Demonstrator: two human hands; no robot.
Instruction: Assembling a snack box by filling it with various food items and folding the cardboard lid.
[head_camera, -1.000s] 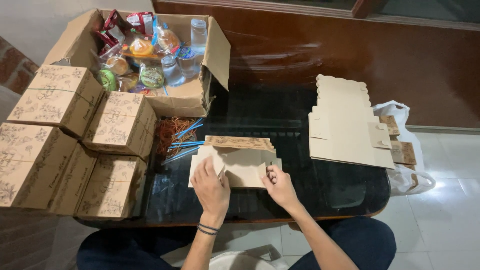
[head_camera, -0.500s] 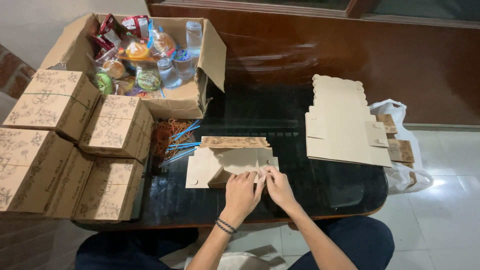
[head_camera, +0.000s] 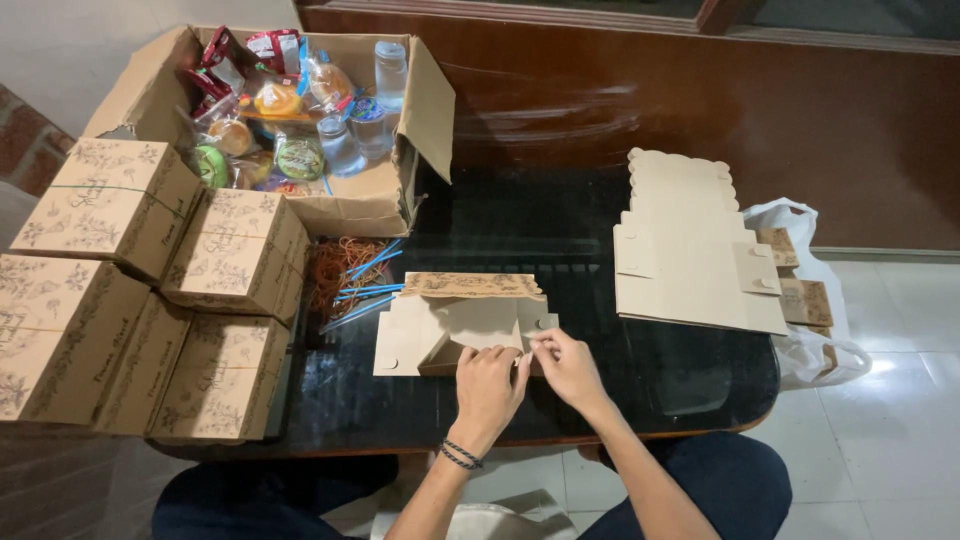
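Note:
A half-folded tan cardboard box (head_camera: 455, 320) lies on the dark glass table (head_camera: 560, 230), its back wall raised and side flaps spread. My left hand (head_camera: 486, 385) and my right hand (head_camera: 566, 366) meet at the box's near right corner, both pinching the front flap there. A dark beaded band circles my left wrist.
Several closed patterned boxes (head_camera: 150, 280) are stacked at the left. An open carton (head_camera: 330, 120) of snacks and water cups stands behind them. Orange rubber bands and blue straws (head_camera: 350, 270) lie beside the box. Flat box blanks (head_camera: 690, 250) lie at the right, near a white bag (head_camera: 810, 290).
My left hand has moved from the box's left flap across to the right, joining my right hand at the near right corner. The left flap now lies flat.

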